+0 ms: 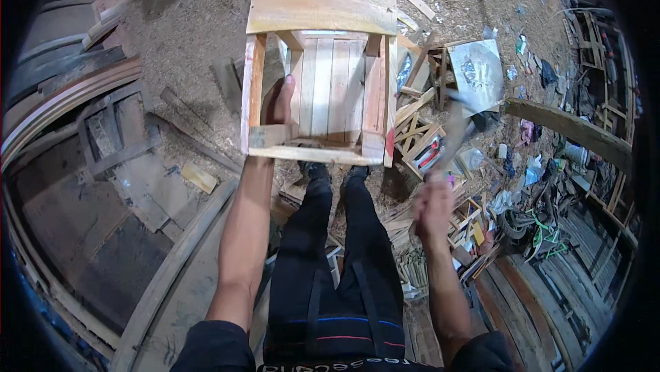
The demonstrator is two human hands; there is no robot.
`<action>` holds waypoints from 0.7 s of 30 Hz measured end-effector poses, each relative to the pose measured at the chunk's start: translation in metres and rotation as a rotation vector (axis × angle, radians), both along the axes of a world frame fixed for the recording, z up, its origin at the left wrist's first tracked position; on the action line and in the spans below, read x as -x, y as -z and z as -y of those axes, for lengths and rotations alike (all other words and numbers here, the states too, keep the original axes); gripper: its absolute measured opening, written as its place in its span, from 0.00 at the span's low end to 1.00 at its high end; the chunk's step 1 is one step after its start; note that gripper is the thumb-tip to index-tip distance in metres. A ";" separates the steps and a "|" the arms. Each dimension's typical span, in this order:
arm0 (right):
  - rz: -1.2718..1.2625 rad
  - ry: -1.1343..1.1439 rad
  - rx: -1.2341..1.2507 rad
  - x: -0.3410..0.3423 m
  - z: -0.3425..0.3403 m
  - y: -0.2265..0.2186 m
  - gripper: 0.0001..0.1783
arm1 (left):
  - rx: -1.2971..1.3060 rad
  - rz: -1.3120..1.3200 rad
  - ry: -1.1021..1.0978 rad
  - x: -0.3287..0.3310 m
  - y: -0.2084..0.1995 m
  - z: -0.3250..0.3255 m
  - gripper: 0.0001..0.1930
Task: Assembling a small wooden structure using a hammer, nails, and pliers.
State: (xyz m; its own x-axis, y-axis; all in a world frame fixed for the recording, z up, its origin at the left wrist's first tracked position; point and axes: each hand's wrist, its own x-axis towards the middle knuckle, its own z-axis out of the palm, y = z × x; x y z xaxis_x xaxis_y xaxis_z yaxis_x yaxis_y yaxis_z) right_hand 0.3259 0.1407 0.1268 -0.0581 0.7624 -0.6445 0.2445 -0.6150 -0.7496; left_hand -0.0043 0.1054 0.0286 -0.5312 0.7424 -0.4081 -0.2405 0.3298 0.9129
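A small pale wooden frame (322,13) with a slatted panel, like a little stool or chair, is held up in front of me. My left hand (280,103) reaches inside its left side, with the fingers partly hidden behind the wood and the thumb pointing up. To the right of the frame, apart from it, my right hand (434,208) is closed round the lower end of a long tool (454,137). Motion smears the tool's greyish upper end, so its exact kind cannot be made out.
Wood scraps (416,128) and offcuts lie heaped at right, beside a pale square board (476,75). A timber beam (574,125) juts in farther right. Curved wooden pieces (75,107) and planks stand at left. Wood shavings cover the ground (185,35).
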 end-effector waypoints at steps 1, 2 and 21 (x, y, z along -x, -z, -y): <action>0.136 -0.517 -0.010 0.004 0.004 -0.001 0.16 | -0.004 -0.010 -0.020 0.006 0.007 0.005 0.27; -0.058 -0.303 0.184 0.009 0.018 -0.002 0.16 | -0.010 -0.005 -0.038 0.005 0.016 0.008 0.27; -0.015 -0.026 0.131 0.001 -0.002 -0.029 0.17 | 0.041 -0.162 -0.008 -0.007 -0.011 0.001 0.29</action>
State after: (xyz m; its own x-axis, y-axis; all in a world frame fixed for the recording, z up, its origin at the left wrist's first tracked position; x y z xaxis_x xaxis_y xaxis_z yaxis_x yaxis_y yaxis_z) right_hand 0.3249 0.1431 0.1562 -0.0869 0.6702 -0.7371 0.2514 -0.7012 -0.6672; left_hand 0.0025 0.1045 0.0398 -0.5984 0.7222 -0.3469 -0.0941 0.3665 0.9256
